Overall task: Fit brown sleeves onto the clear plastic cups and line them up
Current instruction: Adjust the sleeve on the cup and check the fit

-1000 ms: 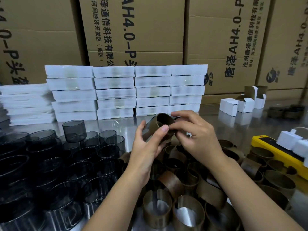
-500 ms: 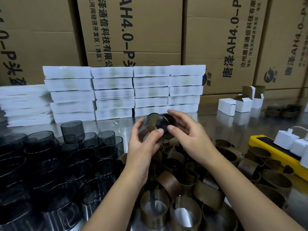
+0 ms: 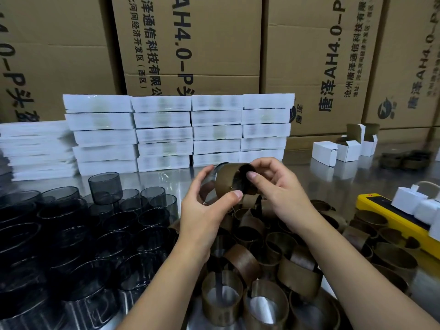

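- Landmark: the block of white packs [image 3: 178,132] stands in four columns on the steel table [image 3: 309,179], backed by cardboard cartons [image 3: 190,44].
- Open room: a bare strip of table runs along the front foot of the white packs. It widens to the right of them, up to the small white boxes [image 3: 342,151].
- Left boundary: in front of the packs' left half, the loose clear cups [image 3: 133,225] stand packed rim to rim. One cup [image 3: 105,188] sits raised above its neighbours.
- Near boundary: in front of the packs' right half, nearer the person, the pile of loose sleeves [image 3: 273,258] covers the table. Some stand on edge, others lean on one another.
- Right boundary: well right of the packs, a yellow power strip [image 3: 392,215] carrying white plugs [image 3: 409,203] lies along the far edge of the sleeve pile.
- Task item: the clear cup [image 3: 209,181] is held in the air just in front of the packs' lower right corner, above the sleeve pile. It lies on its side. The brown sleeve [image 3: 226,181] encircles it; a band of clear wall shows to the sleeve's left.
- Left hand [image 3: 204,210]: forearm rises from below; fingers curl behind the clear cup, and the thumb tip presses the sleeve's lower edge.
- Right hand [image 3: 278,189]: forearm enters from the lower right; thumb and fingers pinch the sleeve at its open end.
- The two hands are close together, both clamped on the one assembly.
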`<state>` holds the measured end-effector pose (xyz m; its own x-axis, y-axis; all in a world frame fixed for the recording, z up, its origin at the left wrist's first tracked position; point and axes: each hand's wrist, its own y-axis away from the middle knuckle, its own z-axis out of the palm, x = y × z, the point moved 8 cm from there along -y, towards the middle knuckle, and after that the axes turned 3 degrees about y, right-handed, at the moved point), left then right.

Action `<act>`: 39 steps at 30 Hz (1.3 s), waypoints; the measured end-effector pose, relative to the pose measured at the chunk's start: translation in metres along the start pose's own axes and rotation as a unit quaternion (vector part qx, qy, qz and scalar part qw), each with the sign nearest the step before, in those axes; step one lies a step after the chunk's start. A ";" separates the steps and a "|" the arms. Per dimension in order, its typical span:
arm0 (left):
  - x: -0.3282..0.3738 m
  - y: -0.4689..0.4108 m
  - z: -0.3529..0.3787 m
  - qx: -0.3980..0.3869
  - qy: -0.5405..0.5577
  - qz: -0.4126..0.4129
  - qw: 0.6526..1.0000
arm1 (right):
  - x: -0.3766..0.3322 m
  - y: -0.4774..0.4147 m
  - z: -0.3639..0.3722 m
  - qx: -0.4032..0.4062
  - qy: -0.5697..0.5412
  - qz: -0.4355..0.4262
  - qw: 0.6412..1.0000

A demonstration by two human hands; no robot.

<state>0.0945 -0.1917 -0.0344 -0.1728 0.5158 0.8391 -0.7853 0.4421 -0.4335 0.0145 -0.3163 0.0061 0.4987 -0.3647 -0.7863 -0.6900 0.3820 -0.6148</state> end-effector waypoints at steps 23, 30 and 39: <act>-0.008 0.001 0.012 -0.066 0.131 -0.082 0.986 | 0.022 -0.003 -0.004 -0.003 0.004 0.110 0.994; -0.009 0.003 0.019 -0.091 0.160 -0.096 0.978 | 0.031 0.000 0.006 -0.043 0.008 0.172 0.984; -0.009 0.004 0.020 -0.083 0.176 -0.128 0.972 | 0.030 -0.001 0.001 -0.009 0.028 0.158 0.987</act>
<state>0.0808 -0.2098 -0.0373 0.2529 0.5796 0.7747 -0.6637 0.6865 -0.2970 0.0303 -0.3264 -0.0168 0.2275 -0.2760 -0.9338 -0.8161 0.4691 -0.3375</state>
